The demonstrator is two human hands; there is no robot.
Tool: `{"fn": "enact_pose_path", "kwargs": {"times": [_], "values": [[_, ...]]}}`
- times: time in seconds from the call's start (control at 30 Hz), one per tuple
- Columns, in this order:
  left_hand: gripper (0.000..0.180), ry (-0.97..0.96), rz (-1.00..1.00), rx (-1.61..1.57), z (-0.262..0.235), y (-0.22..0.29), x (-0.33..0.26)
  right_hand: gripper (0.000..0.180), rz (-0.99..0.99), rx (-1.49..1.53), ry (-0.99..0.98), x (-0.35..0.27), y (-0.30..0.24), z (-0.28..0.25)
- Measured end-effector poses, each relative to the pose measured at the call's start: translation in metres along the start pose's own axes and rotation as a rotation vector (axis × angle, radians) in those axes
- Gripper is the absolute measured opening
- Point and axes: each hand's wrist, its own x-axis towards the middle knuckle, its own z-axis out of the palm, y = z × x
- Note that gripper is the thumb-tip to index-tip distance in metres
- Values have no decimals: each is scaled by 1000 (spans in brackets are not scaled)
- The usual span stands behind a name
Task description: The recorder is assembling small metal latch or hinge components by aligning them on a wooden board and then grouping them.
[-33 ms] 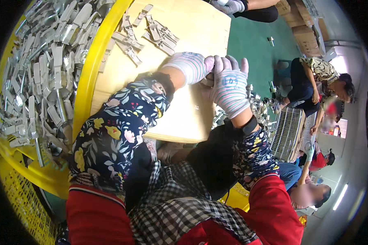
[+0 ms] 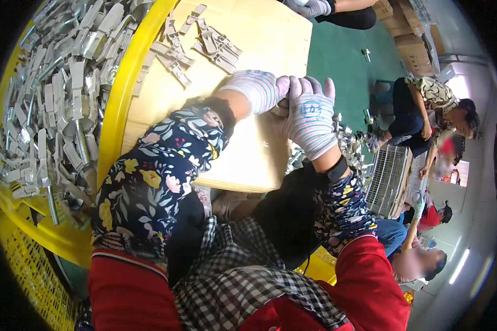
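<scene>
My left hand [image 2: 255, 88], in a white knit glove, reaches over the cardboard sheet [image 2: 259, 160] to its right edge. My right hand [image 2: 310, 118], in a grey and white glove, shows its back to the camera with the fingers pointing up. The two hands touch at the fingertips, and whatever lies between them is hidden. Several flat grey metal parts [image 2: 204, 44] lie loose on the cardboard beyond my left hand. More metal parts [image 2: 352, 144] are heaped just to the right of and below my right hand.
A yellow round basin [image 2: 119, 105] full of grey metal parts [image 2: 55, 105] stands at the left, over a yellow mesh crate [image 2: 27, 276]. A grey slatted crate [image 2: 389, 176] sits on the green floor at right, where other people sit. Cardboard boxes [image 2: 408, 47] stand far right.
</scene>
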Motion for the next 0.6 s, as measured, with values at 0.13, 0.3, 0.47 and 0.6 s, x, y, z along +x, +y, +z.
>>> {"fn": "enact_pose_path", "kwargs": {"times": [0.13,0.3,0.47,0.6], "values": [[60,144,16,-52,25,-15,5,72,-38,179,-79,-1,-9,-14],[63,-58,-146,-488,9,-27,13,72,-34,261,-87,3,-8,-12],[69,69,-204,-803,-26,-44,-5,56,-19,249,-142,12,-4,-22],[68,176,-226,-677,-20,-53,13,61,-69,257,-230,20,-1,-22]]}}
